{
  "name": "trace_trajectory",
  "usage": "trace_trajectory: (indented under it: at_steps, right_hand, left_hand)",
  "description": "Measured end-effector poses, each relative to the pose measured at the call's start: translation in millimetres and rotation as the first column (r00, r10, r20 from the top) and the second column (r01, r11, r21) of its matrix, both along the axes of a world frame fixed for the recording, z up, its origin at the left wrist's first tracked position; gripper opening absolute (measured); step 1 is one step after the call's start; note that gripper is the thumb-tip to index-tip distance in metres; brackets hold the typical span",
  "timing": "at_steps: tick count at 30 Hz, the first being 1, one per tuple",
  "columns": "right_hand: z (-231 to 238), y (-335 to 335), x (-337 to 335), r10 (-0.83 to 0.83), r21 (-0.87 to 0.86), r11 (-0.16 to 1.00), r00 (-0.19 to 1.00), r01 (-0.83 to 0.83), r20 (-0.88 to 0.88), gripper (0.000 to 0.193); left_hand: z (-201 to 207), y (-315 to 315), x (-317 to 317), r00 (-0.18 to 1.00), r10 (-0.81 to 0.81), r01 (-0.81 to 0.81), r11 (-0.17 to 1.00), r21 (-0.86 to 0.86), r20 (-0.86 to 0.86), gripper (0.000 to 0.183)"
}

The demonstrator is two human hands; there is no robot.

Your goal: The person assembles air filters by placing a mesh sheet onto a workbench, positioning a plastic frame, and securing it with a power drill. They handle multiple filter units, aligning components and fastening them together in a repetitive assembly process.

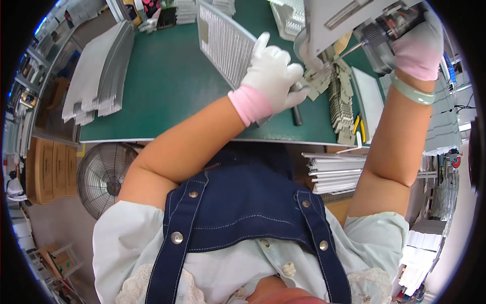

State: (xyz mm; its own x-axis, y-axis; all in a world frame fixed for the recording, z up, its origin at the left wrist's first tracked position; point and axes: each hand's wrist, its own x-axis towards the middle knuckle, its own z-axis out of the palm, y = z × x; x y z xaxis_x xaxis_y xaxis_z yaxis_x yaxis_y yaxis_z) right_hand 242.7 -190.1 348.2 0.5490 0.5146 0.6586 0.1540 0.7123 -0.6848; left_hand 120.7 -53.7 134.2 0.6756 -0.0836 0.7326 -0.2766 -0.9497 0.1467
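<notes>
My left hand [271, 76], in a white glove with a pink cuff, is closed at the edge of a silver, ribbed, framed panel [223, 43] that stands tilted on the table. Its thumb lies close to a pile of beige metal brackets [341, 93]. My right hand [421, 45], gloved the same way and somewhat blurred, is wrapped around a grey and black power drill [390, 28]. A thin bit points from the drill toward the brackets. Below my left hand lies a dark tool handle [297, 115].
A pale machine body [344, 20] overhangs the far right of the green table [167, 96]. Stacked silver panels [98, 71] lie at the left. Yellow-handled pliers [360, 127] rest beside a white strip [368, 99]. Under the table are a fan [109, 177] and stacked white strips [336, 172].
</notes>
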Motion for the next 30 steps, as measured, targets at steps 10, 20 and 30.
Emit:
trace_trajectory:
  at_steps: [10,20,30]
  right_hand:
    - [-9,13,-11,-0.148,0.104,0.982,0.985,0.157,-0.091,0.017]
    - [-52,-56,44,-0.314,-0.13,0.945,0.943,0.3,-0.107,0.029]
    - [-89,-77,-7,-0.416,-0.274,0.872,0.909,0.405,0.018,0.019]
  left_hand:
    - [8,4,-3,0.997,-0.018,0.019,0.999,-0.027,0.071,0.029]
    - [2,14,-21,0.979,-0.105,0.111,0.994,-0.025,0.176,0.03]
    - [10,16,-19,0.984,-0.122,0.117,0.992,0.047,0.127,0.029]
